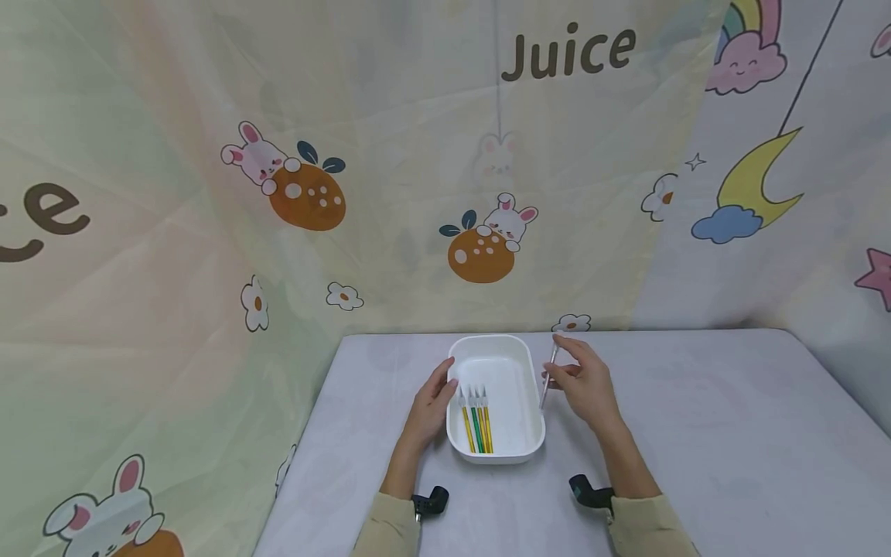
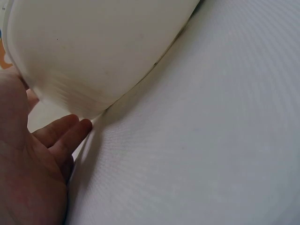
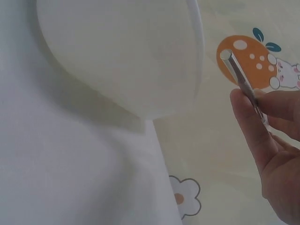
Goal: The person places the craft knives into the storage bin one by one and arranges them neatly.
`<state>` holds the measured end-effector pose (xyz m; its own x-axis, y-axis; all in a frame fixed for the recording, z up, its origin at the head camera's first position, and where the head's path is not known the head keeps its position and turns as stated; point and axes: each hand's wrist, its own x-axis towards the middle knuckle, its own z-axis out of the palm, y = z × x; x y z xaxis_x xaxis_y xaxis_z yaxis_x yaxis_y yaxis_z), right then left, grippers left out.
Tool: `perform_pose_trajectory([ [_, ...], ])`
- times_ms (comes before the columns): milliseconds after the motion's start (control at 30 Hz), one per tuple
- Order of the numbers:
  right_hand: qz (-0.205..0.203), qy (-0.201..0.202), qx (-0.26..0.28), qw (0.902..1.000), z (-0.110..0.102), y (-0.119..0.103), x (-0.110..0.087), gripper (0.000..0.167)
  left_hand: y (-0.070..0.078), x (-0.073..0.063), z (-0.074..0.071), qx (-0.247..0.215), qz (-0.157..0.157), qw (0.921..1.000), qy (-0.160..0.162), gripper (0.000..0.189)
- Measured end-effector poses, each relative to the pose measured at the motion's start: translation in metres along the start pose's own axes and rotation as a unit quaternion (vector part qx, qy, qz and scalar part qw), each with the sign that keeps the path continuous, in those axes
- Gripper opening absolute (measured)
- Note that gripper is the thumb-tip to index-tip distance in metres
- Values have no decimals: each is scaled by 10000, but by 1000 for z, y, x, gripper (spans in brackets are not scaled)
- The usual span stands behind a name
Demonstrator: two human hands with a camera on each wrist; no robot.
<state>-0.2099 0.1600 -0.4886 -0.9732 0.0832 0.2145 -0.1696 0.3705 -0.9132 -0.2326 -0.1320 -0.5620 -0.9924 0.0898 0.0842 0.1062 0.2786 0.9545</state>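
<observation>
A white rectangular tray (image 1: pixel 518 433) with rounded corners sits on the table. At its left side, my left hand (image 1: pixel 430 406) holds the rim, the thumb over the edge; the left wrist view has other fingers (image 2: pixel 70 136) stretched along the outer wall. Several slender tools (image 1: pixel 477 425) with yellow or green handles and pale pointed tips lie side by side in the left of the tray. Beyond the right rim, my right hand (image 1: pixel 585 383) pinches a thin silvery metal tool (image 3: pixel 241 77) with a ridged grip. Its slim lower end points down by the rim; its exact kind is unclear.
A white cloth covers the table (image 1: pixel 710 433), whose back edge runs close behind the tray. Behind it hangs a printed curtain (image 1: pixel 404 255) with rabbits, oranges and flowers. Each wrist wears a small black camera, one being the left camera (image 1: pixel 433 501).
</observation>
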Motion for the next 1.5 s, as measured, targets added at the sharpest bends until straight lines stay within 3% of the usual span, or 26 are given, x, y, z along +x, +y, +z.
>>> perform_pose_trajectory([
  [433,-86,-279,-535,9981,19,-5,-2,73,-1,0,0,7,-39,10000,4,48],
  [867,-310,-499,-572,9966,49,-15,-11,73,-1,1,0,19,-73,10000,-7,48],
  [1267,-340,-585,-559,9961,63,-20,-12,73,-1,1,0,5,-65,10000,-1,48],
  [1500,-352,-722,-840,9932,73,-22,-15,72,-2,2,0,26,-38,10000,-31,49],
])
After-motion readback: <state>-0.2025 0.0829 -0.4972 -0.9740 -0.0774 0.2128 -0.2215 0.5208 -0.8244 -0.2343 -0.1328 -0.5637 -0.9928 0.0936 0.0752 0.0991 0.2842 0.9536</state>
